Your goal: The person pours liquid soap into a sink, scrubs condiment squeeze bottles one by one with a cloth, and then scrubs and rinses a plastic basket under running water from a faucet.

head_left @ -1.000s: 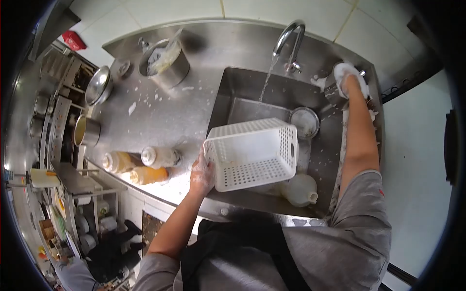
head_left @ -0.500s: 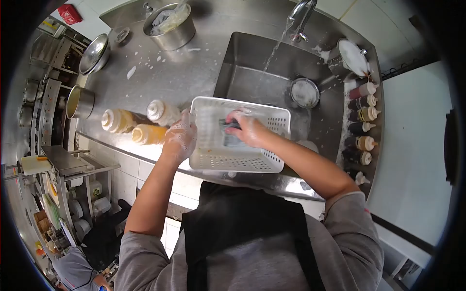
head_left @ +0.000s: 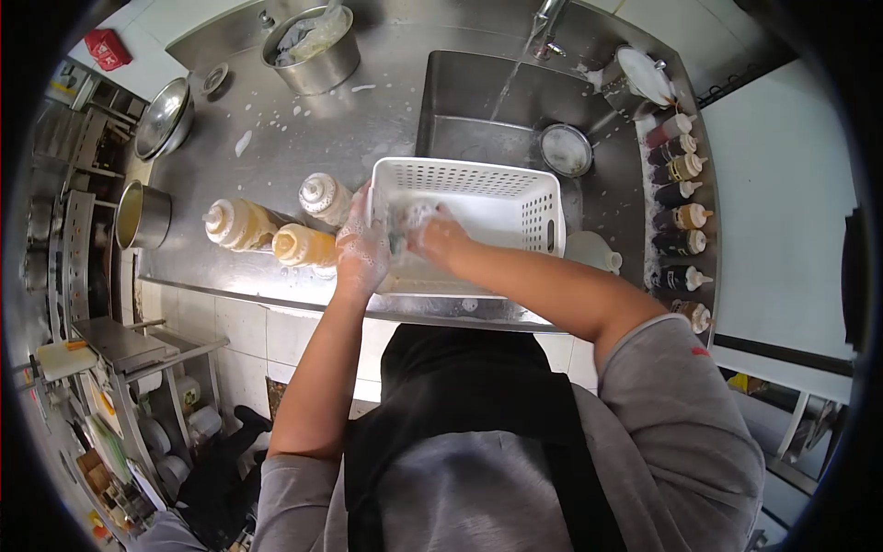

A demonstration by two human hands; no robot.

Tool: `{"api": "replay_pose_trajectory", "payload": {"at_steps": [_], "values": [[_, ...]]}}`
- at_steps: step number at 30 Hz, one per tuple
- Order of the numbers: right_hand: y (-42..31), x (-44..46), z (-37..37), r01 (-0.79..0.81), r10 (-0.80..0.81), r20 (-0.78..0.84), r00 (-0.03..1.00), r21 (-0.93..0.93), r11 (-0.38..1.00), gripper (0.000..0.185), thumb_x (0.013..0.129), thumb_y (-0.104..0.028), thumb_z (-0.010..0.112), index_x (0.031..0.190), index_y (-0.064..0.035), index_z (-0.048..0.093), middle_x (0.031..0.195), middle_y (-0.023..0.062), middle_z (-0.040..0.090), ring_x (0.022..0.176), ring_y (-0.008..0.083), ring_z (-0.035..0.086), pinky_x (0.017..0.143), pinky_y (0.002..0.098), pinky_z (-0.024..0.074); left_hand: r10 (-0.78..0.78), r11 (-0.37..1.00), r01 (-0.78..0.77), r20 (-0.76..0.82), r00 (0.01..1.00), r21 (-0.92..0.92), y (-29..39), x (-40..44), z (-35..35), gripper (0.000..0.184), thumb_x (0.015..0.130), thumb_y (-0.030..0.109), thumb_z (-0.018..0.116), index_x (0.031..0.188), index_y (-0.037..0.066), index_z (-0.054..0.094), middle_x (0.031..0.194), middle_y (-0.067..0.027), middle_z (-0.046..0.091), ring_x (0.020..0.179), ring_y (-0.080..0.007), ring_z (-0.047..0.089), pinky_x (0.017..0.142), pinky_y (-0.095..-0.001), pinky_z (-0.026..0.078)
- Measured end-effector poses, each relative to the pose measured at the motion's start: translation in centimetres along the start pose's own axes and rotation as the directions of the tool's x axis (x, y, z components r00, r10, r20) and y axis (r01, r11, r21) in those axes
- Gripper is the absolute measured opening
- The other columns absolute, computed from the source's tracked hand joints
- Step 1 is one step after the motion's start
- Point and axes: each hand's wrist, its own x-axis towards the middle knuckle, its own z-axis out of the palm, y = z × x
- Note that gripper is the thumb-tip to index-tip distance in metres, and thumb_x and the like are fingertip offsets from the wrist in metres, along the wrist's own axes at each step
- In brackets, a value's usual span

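A white perforated plastic basket (head_left: 497, 175) rests tilted at the sink's near left edge. My left hand (head_left: 362, 247), covered in suds, grips its left wall. Inside the basket, my right hand (head_left: 432, 232) is closed on a foamy scouring pad (head_left: 397, 228) against the inner left side; the pad is partly hidden by my fingers. Close to my left hand stand squeeze bottles: a white one (head_left: 325, 198), a yellow one (head_left: 303, 246) and a pale yellow one (head_left: 241, 224).
Water runs from the faucet (head_left: 544, 41) into the sink (head_left: 474, 87), which holds a small round bowl (head_left: 565, 150). Several sauce bottles (head_left: 679, 217) line the right edge. A steel pot (head_left: 317, 69) stands at the back left. Part of another person (head_left: 166, 534) shows lower left.
My right hand has come from the soapy container at the right into the basket with the pad, then moved left to its inner wall. The basket's tilt has changed.
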Motion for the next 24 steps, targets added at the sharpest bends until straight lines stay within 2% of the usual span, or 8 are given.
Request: {"api": "replay_pose_trajectory", "payload": {"at_steps": [4,6,8,10,15,18,20,24], "values": [[-0.1,0.5,1.5,0.09,-0.127,-0.242,0.962,-0.158,0.983,0.023,0.081,-0.016,0.046,0.1,-0.0134,0.059,0.099,0.006,0.063,0.094,0.0218,0.059,0.088,0.0423,0.0383,0.086,0.993,-0.084,0.024,0.996,-0.078,-1.7,0.2,-0.1,0.052,0.079,-0.005,0.038,0.13,0.005,0.038,0.124,-0.016,0.049,0.116,-0.0255,0.047,0.098,-0.0308,0.034],[0.6,2.3,-0.9,-0.084,0.082,0.134,0.988,0.006,0.996,0.024,0.081,-0.014,0.045,0.101,-0.0105,0.059,0.098,0.0089,0.063,0.093,0.0244,0.06,0.09,0.0419,0.0395,0.1,0.991,-0.1,0.01,0.995,0.084,0.2,-0.3,0.0,0.054,0.078,-0.006,0.037,0.13,0.008,0.04,0.121,-0.0177,0.052,0.113,-0.0281,0.05,0.096,-0.0323,0.036],[1.2,1.0,-3.9,-0.051,0.053,0.067,0.996,-0.039,0.998,0.021,0.08,-0.013,0.046,0.096,-0.0099,0.061,0.091,0.0088,0.065,0.087,0.0238,0.062,0.081,0.04,0.0464,0.047,0.991,-0.048,0.01,0.999,0.129,2.0,-0.9,0.5,0.055,0.077,-0.006,0.037,0.13,0.01,0.04,0.119,-0.0184,0.053,0.111,-0.03,0.051,0.094,-0.0333,0.038],[2.8,-1.0,-5.3,-0.023,0.07,0.326,0.943,-0.144,0.989,0.018,0.079,-0.012,0.048,0.089,-0.0076,0.062,0.082,0.0097,0.065,0.076,0.0243,0.063,0.066,0.0363,0.0514,-0.009,0.984,0.006,0.019,1.0,0.178,2.5,-1.1,0.3,0.056,0.076,-0.007,0.037,0.129,0.012,0.041,0.117,-0.0191,0.054,0.109,-0.032,0.053,0.092,-0.0344,0.04],[7.1,-8.4,-1.5,-0.226,0.31,0.422,0.852,-0.237,0.945,0.017,0.075,-0.009,0.052,0.086,-0.0002,0.062,0.076,0.0161,0.063,0.07,0.0257,0.063,0.057,0.0362,0.0518,0.115,0.976,-0.111,-0.012,0.993,0.186,1.6,-1.0,0.6,0.058,0.075,-0.008,0.038,0.129,0.013,0.04,0.113,-0.0191,0.056,0.104,-0.0336,0.055,0.088,-0.0364,0.042],[3.3,-7.9,-3.4,-0.017,0.08,0.477,0.875,-0.135,0.991,0.017,0.075,-0.009,0.052,0.086,-0.0016,0.063,0.075,0.015,0.063,0.07,0.0255,0.064,0.057,0.0377,0.0518,0.084,0.974,-0.076,-0.027,0.996,0.212,1.3,-1.0,0.5,0.058,0.075,-0.007,0.04,0.129,0.013,0.038,0.11,-0.019,0.057,0.102,-0.0322,0.056,0.087,-0.0359,0.043],[0.9,-4.4,-4.5,-0.137,0.107,0.595,0.797,0.005,0.991,0.017,0.075,-0.01,0.053,0.086,-0.0019,0.063,0.075,0.0149,0.063,0.07,0.0272,0.063,0.06,0.0383,0.0516,0.068,0.996,-0.067,-0.018,0.997,0.065,-0.2,-0.6,1.6,0.058,0.076,-0.007,0.041,0.13,0.014,0.038,0.109,-0.0192,0.057,0.101,-0.0312,0.057,0.087,-0.0354,0.043],[0.2,-0.8,-2.2,-0.196,0.183,0.378,0.907,-0.003,0.981,0.015,0.076,-0.006,0.053,0.087,-0.0009,0.063,0.075,0.0164,0.063,0.07,0.0276,0.063,0.063,0.0385,0.0507,-0.14,0.99,0.136,0.115,0.983,0.038,3.5,-1.4,2.7,0.061,0.074,-0.006,0.044,0.131,0.015,0.038,0.112,-0.0202,0.056,0.102,-0.0294,0.057,0.087,-0.0337,0.042]]}}
